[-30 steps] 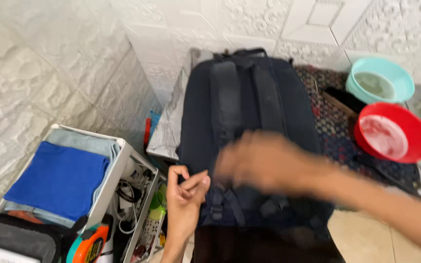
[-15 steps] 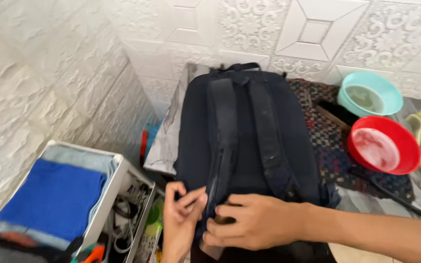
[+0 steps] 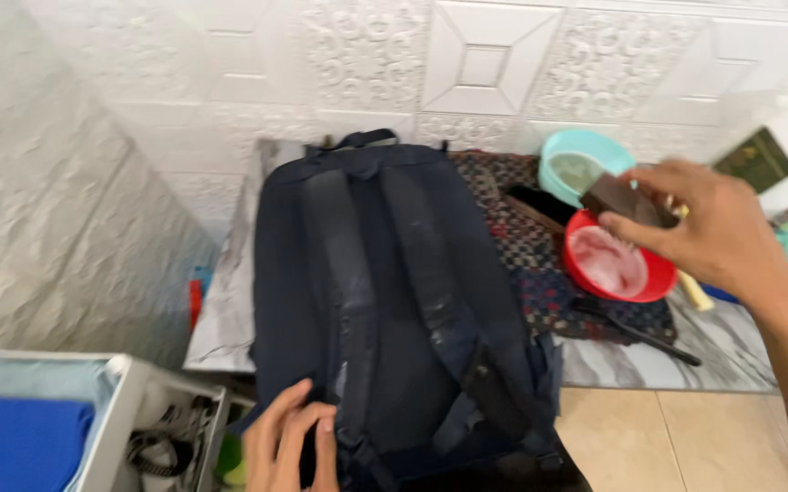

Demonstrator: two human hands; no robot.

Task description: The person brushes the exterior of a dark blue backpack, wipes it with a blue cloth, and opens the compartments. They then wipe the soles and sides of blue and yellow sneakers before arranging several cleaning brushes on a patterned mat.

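A dark navy backpack (image 3: 394, 301) lies straps-up on a marble-patterned ledge, its lower end hanging over the edge. My left hand (image 3: 289, 446) pinches the backpack's bottom left edge, near the foot of one strap. My right hand (image 3: 713, 223) is raised at the right above a red bowl (image 3: 617, 264) and grips a dark brown brush-like block (image 3: 622, 200) by its end.
A teal bowl (image 3: 585, 164) sits behind the red bowl on a dark patterned cloth (image 3: 540, 273). A thin black stick (image 3: 640, 333) lies on the marble ledge (image 3: 230, 310). A white rack with folded blue cloth (image 3: 20, 437) stands lower left. Embossed white wall tiles surround the ledge.
My right hand left the backpack's lower straps and moved up and right to the bowls, now holding the brown block. My left hand stays at the backpack's bottom edge.
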